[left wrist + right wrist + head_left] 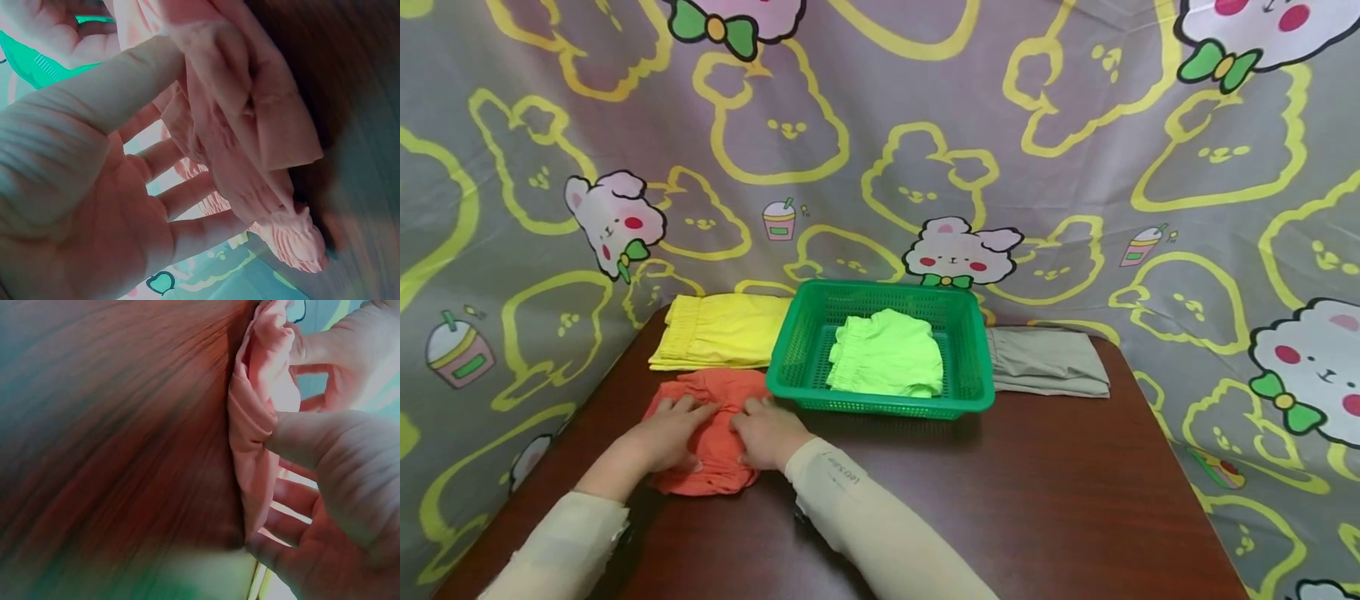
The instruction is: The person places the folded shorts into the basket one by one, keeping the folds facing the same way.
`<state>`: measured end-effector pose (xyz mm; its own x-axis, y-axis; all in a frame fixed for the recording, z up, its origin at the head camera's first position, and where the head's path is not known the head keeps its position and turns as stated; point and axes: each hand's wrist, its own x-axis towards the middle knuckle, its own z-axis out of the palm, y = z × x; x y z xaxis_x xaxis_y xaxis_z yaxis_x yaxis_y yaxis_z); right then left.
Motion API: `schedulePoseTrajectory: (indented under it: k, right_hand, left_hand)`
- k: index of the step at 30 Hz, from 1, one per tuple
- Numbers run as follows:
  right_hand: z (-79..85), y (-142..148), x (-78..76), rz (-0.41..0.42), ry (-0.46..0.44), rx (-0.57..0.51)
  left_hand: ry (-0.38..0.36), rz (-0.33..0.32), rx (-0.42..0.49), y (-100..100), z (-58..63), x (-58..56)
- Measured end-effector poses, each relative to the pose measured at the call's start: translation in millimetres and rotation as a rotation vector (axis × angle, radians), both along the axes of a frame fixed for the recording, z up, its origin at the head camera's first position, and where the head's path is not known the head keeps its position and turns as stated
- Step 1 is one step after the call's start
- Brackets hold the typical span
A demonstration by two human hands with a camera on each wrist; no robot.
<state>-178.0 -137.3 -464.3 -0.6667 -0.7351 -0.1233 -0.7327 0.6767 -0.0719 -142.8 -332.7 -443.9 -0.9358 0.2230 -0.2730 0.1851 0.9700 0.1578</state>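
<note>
A crumpled pair of orange shorts [720,450] lies on the table at the left; a gathered elastic edge shows on it in the left wrist view. My left hand [664,435] holds its left side, the thumb [134,72] on one face of the cloth and the fingers on the other. From the right, my right hand [772,433] grips the same shorts between thumb [300,434] and fingers. Some fingertips are hidden by the fabric. Just right of them stands a green plastic basket [880,405], with folded lime-green shorts [887,354] inside.
Behind the orange shorts lies a folded yellow garment [722,331] with an elastic waistband. A folded grey garment [1048,361] is right of the basket. The brown wooden table [1037,500] backs onto a patterned cloth curtain [880,108], which also runs along both sides.
</note>
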Motion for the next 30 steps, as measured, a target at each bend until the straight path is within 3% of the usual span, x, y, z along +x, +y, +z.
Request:
schedulePoseTrajectory:
  k: [16, 30]
  right_hand:
    - [18.8, -10, 8.2, -0.009, 0.042, 0.137]
    - [18.6, -3, 12.7, 0.01, 0.05, 0.17]
  left_hand:
    - [0.034, -0.014, -0.019, 10, 12.5, 3.8]
    - [0.019, -0.004, -0.012, 14, 3.1, 8.8]
